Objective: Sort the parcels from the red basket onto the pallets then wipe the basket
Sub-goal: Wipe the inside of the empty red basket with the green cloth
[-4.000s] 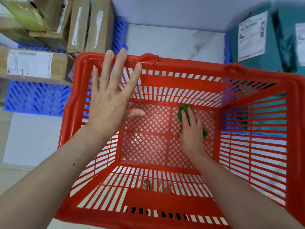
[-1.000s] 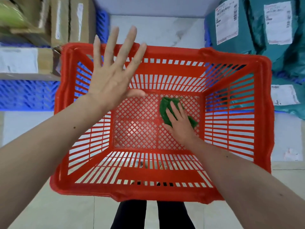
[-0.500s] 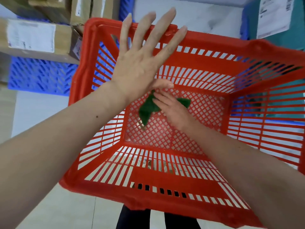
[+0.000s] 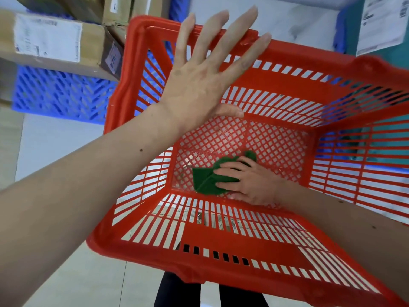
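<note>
The red basket [image 4: 221, 242] fills the view, with no parcels inside it. My right hand [image 4: 247, 182] reaches down to its mesh floor and presses a folded green cloth [image 4: 208, 180] flat against the near side of the floor, fingers straight and pointing left. My left hand [image 4: 199, 78] hovers above the basket's far left corner with all fingers spread and straight, holding nothing. Whether it touches the rim, I cannot tell.
Brown cardboard parcels [image 4: 53, 43] lie on a blue pallet [image 4: 59, 94] at the upper left. Teal bagged parcels [image 4: 380, 21] with white labels sit at the upper right on another blue pallet [image 4: 340, 29]. Pale tiled floor surrounds the basket; dark trouser legs [image 4: 174, 293] show below it.
My right hand has dragged the green cloth from the middle of the basket floor toward the near edge, now lying flatter. My left hand stays spread above the far left corner.
</note>
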A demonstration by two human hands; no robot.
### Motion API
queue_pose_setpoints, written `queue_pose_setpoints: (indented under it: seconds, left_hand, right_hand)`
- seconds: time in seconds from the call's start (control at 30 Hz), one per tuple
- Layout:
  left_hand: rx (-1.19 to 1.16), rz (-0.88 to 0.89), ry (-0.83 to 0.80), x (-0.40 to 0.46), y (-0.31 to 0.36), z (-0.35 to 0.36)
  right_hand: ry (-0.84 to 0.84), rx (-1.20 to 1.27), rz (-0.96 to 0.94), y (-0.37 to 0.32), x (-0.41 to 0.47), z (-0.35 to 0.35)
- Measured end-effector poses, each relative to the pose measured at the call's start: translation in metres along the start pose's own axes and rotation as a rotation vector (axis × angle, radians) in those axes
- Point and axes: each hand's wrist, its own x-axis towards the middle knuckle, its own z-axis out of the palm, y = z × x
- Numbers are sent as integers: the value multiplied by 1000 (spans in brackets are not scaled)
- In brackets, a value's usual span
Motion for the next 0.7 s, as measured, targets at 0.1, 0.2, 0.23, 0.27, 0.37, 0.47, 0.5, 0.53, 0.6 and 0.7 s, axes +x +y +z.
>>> queue_pose_setpoints:
  seconds: [0.1,0.2,0.23,0.27,0.37,0.47,0.5,0.53,0.6,0.7]
  left_hand:
    - [14,-12,26,0,3,2]
    - [29,-11,33,1,4,3]
    - [33,-9,38,1,4,3]
    - [33,-11,46,1,4,4]
    - [42,-24,71,3,5,7]
    - [46,-27,58,3,4,9]
    - [42,-26,63,4,3,10]
    - [40,-26,69,4,3,9]
    - [42,-28,77,3,4,10]
    - [54,-23,81,2,4,11]
  right_hand:
    - [-79,-102,2,4,15,6]
    - [65,-119,-104,13,36,9]
    - [148,-107,-64,20,43,9]
    - [250,-90,37,25,52,6]
    - [501,-19,361,28,93,-14]
    - [492,114,416,19,125,-16]
    - [479,146,403,11,127,-12]
    - [455,160,329,2,124,-4]
    - [324,156,47,-25,98,12]
    - [64,125,-176,-35,40,25]
